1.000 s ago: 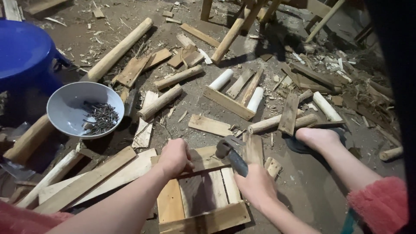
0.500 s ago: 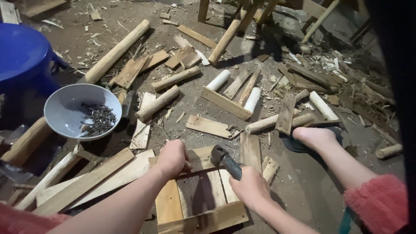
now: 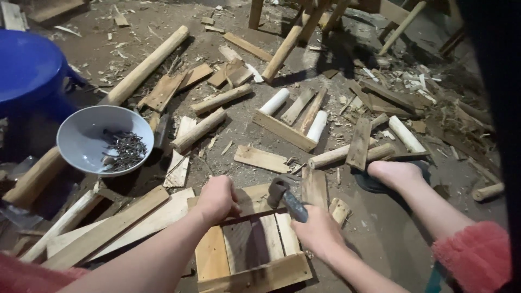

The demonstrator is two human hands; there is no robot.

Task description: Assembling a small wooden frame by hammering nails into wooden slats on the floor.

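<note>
My right hand [image 3: 319, 232] grips the handle of a hammer [image 3: 283, 196], whose dark head sits just above the top slat of a small wooden frame [image 3: 255, 249] made of nailed slats. My left hand [image 3: 217, 197] is closed on the frame's top left corner, pinching something too small to tell. The frame lies flat on the dirt floor between my arms. A pale bowl [image 3: 87, 134] holding several dark nails [image 3: 126, 150] stands to the left. My bare foot [image 3: 394, 172] rests in a dark sandal at the right.
Scattered boards, round log pieces [image 3: 146, 65] and wood chips cover the floor. A blue plastic stool [image 3: 27, 70] stands at the far left. Long planks [image 3: 108, 225] lie left of the frame. Wooden legs of a stand [image 3: 287, 38] rise at the back.
The hammer head has come down and moved slightly left toward the frame's top slat. My left hand stays on the frame's corner.
</note>
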